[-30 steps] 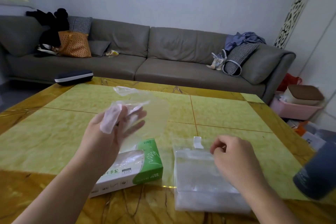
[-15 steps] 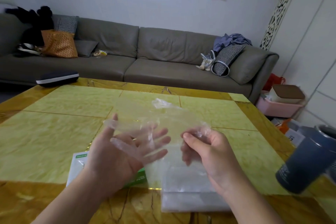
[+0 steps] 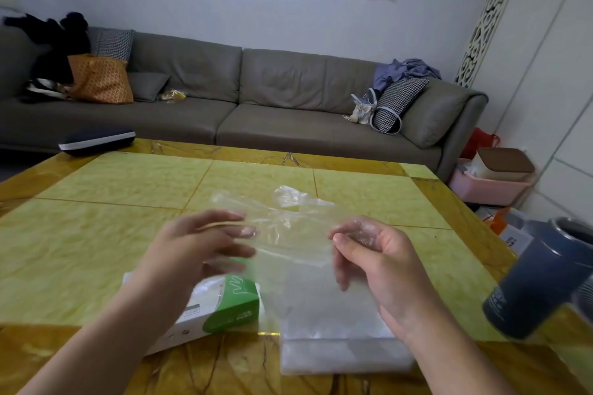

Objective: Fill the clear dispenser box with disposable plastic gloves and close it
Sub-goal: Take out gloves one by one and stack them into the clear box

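Observation:
A thin clear plastic glove (image 3: 288, 221) is stretched between my two hands above the table. My left hand (image 3: 195, 250) is blurred, its fingers extended against the glove's left end. My right hand (image 3: 369, 253) pinches the glove's crumpled right end between thumb and fingers. Below the hands, the clear dispenser box (image 3: 340, 343) lies near the table's front edge, with pale gloves inside. To its left lies the green and white cardboard glove box (image 3: 224, 308), its top open.
A dark blue cylindrical can (image 3: 532, 282) stands at the right edge of the yellow-green marble table (image 3: 112, 202). A dark case (image 3: 96, 139) lies at the far left corner. A grey sofa (image 3: 256, 99) with bags and cushions runs behind the table.
My right hand rose from the clear box and took the glove's end. Both hands have since drawn apart, stretching the glove wider. My left hand turned from palm-up to flat.

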Tool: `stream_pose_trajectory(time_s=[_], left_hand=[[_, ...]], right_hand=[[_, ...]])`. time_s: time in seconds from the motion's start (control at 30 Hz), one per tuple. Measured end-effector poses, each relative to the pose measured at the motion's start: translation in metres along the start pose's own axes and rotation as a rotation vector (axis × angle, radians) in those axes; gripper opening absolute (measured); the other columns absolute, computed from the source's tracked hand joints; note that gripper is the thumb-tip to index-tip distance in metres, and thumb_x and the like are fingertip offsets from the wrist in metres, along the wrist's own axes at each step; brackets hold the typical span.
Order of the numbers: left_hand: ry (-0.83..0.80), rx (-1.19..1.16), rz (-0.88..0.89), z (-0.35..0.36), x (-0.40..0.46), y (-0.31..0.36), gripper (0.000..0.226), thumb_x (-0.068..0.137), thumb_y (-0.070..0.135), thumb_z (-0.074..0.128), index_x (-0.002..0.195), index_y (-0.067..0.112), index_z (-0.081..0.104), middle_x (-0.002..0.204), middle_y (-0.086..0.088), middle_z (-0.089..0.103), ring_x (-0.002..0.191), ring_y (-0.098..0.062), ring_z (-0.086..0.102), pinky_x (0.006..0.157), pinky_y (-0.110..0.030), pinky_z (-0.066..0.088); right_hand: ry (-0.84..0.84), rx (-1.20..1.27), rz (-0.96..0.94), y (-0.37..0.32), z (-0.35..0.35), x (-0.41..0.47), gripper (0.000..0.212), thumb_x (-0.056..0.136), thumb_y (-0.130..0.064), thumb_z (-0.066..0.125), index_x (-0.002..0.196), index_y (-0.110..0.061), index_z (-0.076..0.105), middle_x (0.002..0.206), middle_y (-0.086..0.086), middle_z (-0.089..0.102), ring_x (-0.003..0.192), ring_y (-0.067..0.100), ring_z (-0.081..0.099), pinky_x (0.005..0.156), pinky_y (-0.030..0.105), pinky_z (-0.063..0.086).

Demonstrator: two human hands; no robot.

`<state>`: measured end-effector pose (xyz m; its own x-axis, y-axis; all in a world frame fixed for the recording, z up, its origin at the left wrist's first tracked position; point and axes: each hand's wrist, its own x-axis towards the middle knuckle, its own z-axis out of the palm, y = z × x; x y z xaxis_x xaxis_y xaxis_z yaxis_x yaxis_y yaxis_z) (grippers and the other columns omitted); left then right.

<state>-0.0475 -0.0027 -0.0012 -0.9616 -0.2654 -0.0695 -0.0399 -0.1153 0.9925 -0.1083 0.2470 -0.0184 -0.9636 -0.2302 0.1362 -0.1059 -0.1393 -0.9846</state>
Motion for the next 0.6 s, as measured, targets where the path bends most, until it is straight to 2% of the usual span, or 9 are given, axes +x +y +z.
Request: stream_pose_trajectory(time_s=[0.07, 0.1, 0.17, 0.23, 0.3, 0.33, 0.4, 0.47, 0.6], left_hand=[[0.162, -0.091, 0.007, -0.013, 0.007, 0.006, 0.025, 0.097, -0.006, 0.053, 0.116, 0.005, 0.066, 0.104, -0.015, 0.078, 0.083, -0.028, 0.076, 0.072, -0.039, 0.062], [0.252, -0.053, 0.065, -0.018, 0.008, 0.009, 0.026, 0.099, -0.003, 0.052, 0.117, 0.009, 0.065, 0.108, -0.011, 0.077, 0.086, -0.023, 0.076, 0.078, -0.04, 0.06], [0.354, 0.208, 0.331, -0.023, 0.005, 0.013, 0.027, 0.098, 0.007, 0.06, 0.122, 0.021, 0.062, 0.116, 0.003, 0.073, 0.1, -0.01, 0.072, 0.093, -0.04, 0.057], [0.201, 0.519, 0.622, -0.015, -0.004, 0.019, 0.052, 0.087, 0.025, 0.077, 0.133, 0.033, 0.054, 0.126, 0.02, 0.062, 0.116, 0.005, 0.059, 0.101, -0.026, 0.049], [0.002, 0.815, 0.692, -0.003, -0.01, 0.019, 0.083, 0.073, 0.047, 0.084, 0.145, 0.047, 0.042, 0.138, 0.035, 0.049, 0.128, 0.016, 0.044, 0.106, -0.018, 0.038], [-0.034, 0.933, 0.72, 0.002, -0.01, 0.014, 0.085, 0.072, 0.055, 0.082, 0.145, 0.053, 0.039, 0.138, 0.038, 0.048, 0.128, 0.016, 0.043, 0.107, -0.019, 0.038], [-0.025, 1.021, 0.781, 0.007, -0.007, 0.002, 0.067, 0.079, 0.055, 0.076, 0.139, 0.053, 0.046, 0.123, 0.035, 0.06, 0.115, 0.009, 0.057, 0.098, -0.028, 0.052], [0.014, 0.992, 0.814, 0.007, -0.006, -0.003, 0.042, 0.086, 0.043, 0.073, 0.125, 0.046, 0.061, 0.105, 0.029, 0.068, 0.098, 0.004, 0.066, 0.082, -0.033, 0.06], [0.056, 0.803, 0.784, 0.0, -0.003, -0.001, 0.014, 0.094, 0.023, 0.069, 0.104, 0.032, 0.074, 0.086, 0.027, 0.074, 0.085, 0.007, 0.07, 0.071, -0.012, 0.056]], right_hand=[[-0.024, 0.012, 0.001, -0.002, -0.002, 0.0, 0.008, 0.098, 0.007, 0.064, 0.095, 0.005, 0.071, 0.068, 0.021, 0.061, 0.055, 0.031, 0.054, 0.049, 0.038, 0.048], [-0.047, 0.009, 0.005, -0.002, -0.002, 0.0, 0.008, 0.098, 0.006, 0.064, 0.095, 0.005, 0.072, 0.069, 0.022, 0.061, 0.055, 0.031, 0.054, 0.049, 0.037, 0.048], [-0.094, -0.01, 0.011, -0.001, 0.0, -0.001, 0.009, 0.097, 0.005, 0.065, 0.094, 0.002, 0.073, 0.07, 0.022, 0.063, 0.055, 0.031, 0.055, 0.049, 0.037, 0.048], [-0.135, -0.046, 0.003, 0.0, 0.005, -0.002, 0.011, 0.097, 0.004, 0.066, 0.092, 0.0, 0.075, 0.071, 0.022, 0.064, 0.056, 0.032, 0.055, 0.049, 0.038, 0.048], [-0.167, -0.081, -0.009, 0.001, 0.01, -0.004, 0.009, 0.097, 0.005, 0.066, 0.093, 0.002, 0.074, 0.071, 0.022, 0.065, 0.057, 0.034, 0.055, 0.049, 0.038, 0.047], [-0.18, -0.091, -0.01, 0.002, 0.013, -0.004, 0.008, 0.097, 0.006, 0.066, 0.094, 0.004, 0.072, 0.07, 0.022, 0.065, 0.056, 0.033, 0.054, 0.049, 0.037, 0.047], [-0.203, -0.107, -0.002, 0.005, 0.017, -0.006, 0.006, 0.097, 0.007, 0.066, 0.094, 0.006, 0.071, 0.069, 0.022, 0.064, 0.056, 0.033, 0.054, 0.049, 0.037, 0.046], [-0.216, -0.123, 0.012, 0.006, 0.019, -0.007, 0.007, 0.098, 0.006, 0.066, 0.093, 0.004, 0.071, 0.069, 0.022, 0.065, 0.056, 0.032, 0.055, 0.05, 0.037, 0.047], [-0.19, -0.141, 0.025, 0.007, 0.016, -0.006, 0.01, 0.097, 0.006, 0.067, 0.091, 0.001, 0.072, 0.069, 0.022, 0.065, 0.055, 0.031, 0.055, 0.05, 0.037, 0.046]])
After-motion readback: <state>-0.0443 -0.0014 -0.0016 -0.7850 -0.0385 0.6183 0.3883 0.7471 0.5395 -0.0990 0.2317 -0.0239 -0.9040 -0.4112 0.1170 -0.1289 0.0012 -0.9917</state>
